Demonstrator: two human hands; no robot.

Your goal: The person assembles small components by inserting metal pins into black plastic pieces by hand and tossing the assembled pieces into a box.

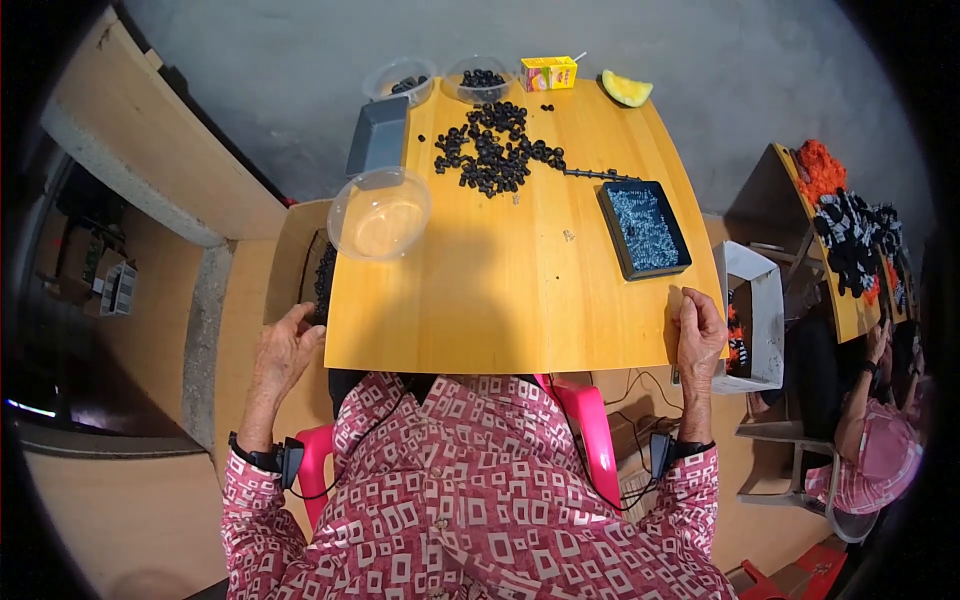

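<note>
My left hand [287, 348] is beside the table's left edge, its fingers loosely bent and apart, with nothing seen in them. Just past its fingertips is a cardboard box [297, 238] of small black parts [323, 285], partly hidden by the table. Over the table's right edge, my right hand [702, 332] has its fingers curled together; whatever they hold, if anything, is hidden. The nearest thing to it on the tabletop is a dark tray [656, 272] full of small silvery metal pieces [645, 225].
A heap of black plastic parts [497, 150] lies on the yellow table [560, 310]. Around it are an empty clear bowl [345, 235], a grey tray [378, 135], two tubs [372, 85] [453, 80], a yellow drink carton [548, 74] and a melon slice [626, 90]. A white bin [765, 345] stands right.
</note>
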